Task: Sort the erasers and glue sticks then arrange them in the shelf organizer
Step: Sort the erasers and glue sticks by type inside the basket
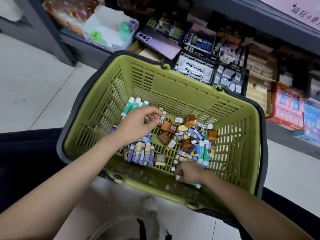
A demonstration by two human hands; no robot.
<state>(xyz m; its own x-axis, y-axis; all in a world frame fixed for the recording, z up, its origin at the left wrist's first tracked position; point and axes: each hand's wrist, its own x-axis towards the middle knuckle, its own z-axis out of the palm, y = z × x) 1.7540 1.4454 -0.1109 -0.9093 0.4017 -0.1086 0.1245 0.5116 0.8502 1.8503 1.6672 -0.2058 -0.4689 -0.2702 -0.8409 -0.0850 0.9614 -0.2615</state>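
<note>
Sorting seems partway: left hand (138,123) pinches erasers (161,118), right hand (189,172) grips a glue stick (196,185), right of basket (173,84) unsorted.

Brown, tan and blue-sleeved erasers (173,130) lie jumbled on the middle of the floor of the green basket (173,84). At its far-left corner lie green-and-white glue sticks (134,106), side by side. A row of purple-and-yellow glue sticks (142,153) lies by its near wall.
</note>
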